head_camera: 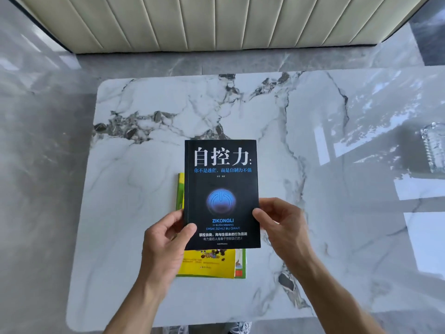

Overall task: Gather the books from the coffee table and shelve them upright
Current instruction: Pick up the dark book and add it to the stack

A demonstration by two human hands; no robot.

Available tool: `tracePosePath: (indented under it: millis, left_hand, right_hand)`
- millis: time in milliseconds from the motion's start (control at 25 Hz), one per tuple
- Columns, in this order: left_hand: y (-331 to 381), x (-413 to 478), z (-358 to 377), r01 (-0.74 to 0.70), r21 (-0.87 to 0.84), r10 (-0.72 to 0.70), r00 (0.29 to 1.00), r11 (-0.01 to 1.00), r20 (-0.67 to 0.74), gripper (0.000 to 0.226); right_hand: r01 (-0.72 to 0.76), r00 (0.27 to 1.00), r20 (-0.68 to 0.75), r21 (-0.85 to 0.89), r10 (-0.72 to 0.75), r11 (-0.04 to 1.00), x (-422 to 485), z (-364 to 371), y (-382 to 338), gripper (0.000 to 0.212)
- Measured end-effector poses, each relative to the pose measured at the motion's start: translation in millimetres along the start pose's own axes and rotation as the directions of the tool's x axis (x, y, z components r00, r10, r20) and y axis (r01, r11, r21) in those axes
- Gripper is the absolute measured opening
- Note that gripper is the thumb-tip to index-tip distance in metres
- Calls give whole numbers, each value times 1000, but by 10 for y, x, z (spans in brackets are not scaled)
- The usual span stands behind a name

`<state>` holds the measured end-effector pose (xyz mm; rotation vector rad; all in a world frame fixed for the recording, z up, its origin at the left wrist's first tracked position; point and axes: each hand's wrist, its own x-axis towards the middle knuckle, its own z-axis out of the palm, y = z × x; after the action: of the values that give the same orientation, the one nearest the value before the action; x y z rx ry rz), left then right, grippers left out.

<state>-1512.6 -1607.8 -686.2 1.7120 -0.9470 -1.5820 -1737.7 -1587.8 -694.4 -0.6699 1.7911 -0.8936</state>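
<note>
A black book (221, 184) with white and blue lettering and a blue glowing disc on its cover is held face up above the white marble coffee table (149, 165). My left hand (166, 244) grips its lower left edge, thumb on the cover. My right hand (281, 225) grips its lower right edge. Under it, flat on the table, lies a yellow book (209, 263), mostly hidden by the black one. Beneath the yellow book a green-edged book (242, 263) shows only at its right edge.
A ribbed cream sofa (216, 20) stands beyond the table's far edge. A clear ribbed glass (433, 145) sits at the far right. Glossy grey marble floor (36, 165) surrounds the table.
</note>
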Motion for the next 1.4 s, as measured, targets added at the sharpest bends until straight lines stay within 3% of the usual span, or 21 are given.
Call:
tracePosePath:
  millis: [240, 480, 880, 1160, 1280, 1400]
  left_hand:
    - [-598, -125, -319, 44, 183, -25, 994, 982, -106, 36]
    - [-964, -166, -480, 88, 354, -60, 994, 931, -87, 37]
    - [-1049, -45, -443, -85, 514, 141, 987, 854, -72, 33]
    - [-1041, 13, -415, -86, 565, 152, 986, 821, -71, 39]
    - [-999, 67, -396, -60, 607, 145, 985, 792, -91, 52]
    - [-883, 147, -322, 45, 509, 38, 988, 859, -151, 65]
  right_hand:
    - [-106, 994, 4, -170, 108, 980, -295, 312, 512, 17]
    - [-212, 977, -47, -297, 207, 931, -439, 543, 822, 9]
    - [-241, 970, -111, -385, 215, 891, -317, 677, 799, 8]
    - [-267, 964, -132, -421, 233, 867, -248, 689, 782, 7]
    - [-242, 967, -182, -428, 179, 871, -186, 683, 723, 26]
    - [-235, 967, -205, -481, 152, 844, -145, 707, 662, 55]
